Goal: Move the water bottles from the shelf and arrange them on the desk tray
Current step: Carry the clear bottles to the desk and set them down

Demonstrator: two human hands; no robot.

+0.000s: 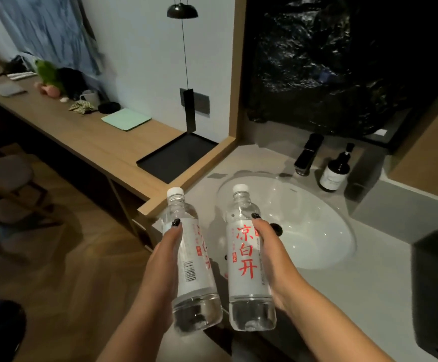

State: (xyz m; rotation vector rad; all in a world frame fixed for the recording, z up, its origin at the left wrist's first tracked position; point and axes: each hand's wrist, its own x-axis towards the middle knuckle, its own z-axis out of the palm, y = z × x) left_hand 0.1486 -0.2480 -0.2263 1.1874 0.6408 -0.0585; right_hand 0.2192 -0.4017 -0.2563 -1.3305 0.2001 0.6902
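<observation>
I hold two clear water bottles with white caps and white labels printed in red. My left hand (165, 259) grips the left bottle (190, 259), which tilts slightly left. My right hand (270, 257) grips the right bottle (246, 259), held upright with its red characters facing me. Both bottles hang in the air over the near edge of the grey counter, in front of the sink. The black desk tray (160, 163) lies flat on the wooden desk's right end, beyond and left of the bottles, with nothing on it.
A white sink basin (311, 226) with a black faucet (308, 155) and a dark pump bottle (335, 171) sits to the right. The wooden desk (87, 137) holds a green pad (126, 118), a mug (90, 97) and small items. A hanging lamp's black weight (189, 111) dangles above the tray. A chair (6, 194) stands left.
</observation>
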